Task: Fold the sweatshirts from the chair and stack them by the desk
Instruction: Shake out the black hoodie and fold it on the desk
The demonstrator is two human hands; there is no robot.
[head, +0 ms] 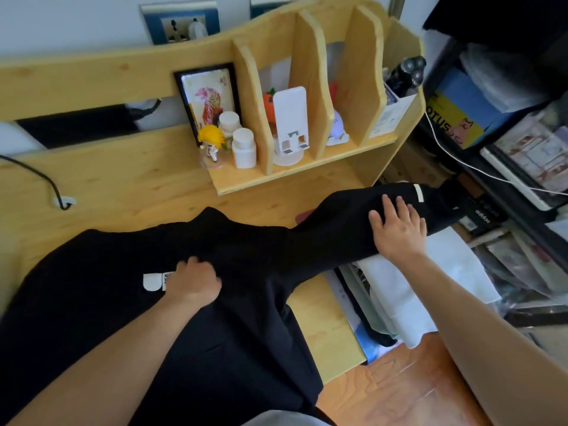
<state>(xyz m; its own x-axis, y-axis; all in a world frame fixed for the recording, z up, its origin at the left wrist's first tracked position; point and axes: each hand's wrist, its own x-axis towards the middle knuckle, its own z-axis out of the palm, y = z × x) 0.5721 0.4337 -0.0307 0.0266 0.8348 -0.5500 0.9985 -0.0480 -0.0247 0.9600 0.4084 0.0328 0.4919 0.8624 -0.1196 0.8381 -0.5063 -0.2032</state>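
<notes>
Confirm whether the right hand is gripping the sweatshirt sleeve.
No. The right hand lies flat with straight, spread fingers pressing on the black sweatshirt sleeve.

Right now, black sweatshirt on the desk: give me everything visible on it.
The black sweatshirt looks like soft matte knit fabric and lies spread flat on the wooden desk, unfolded. A white logo shows on the chest, partly covered by the left hand, whose fingers are curled into the cloth. One sleeve stretches right, past the desk edge, with a pale stripe near its end. The right hand presses flat on that sleeve. The hem hangs off the near edge.
</notes>
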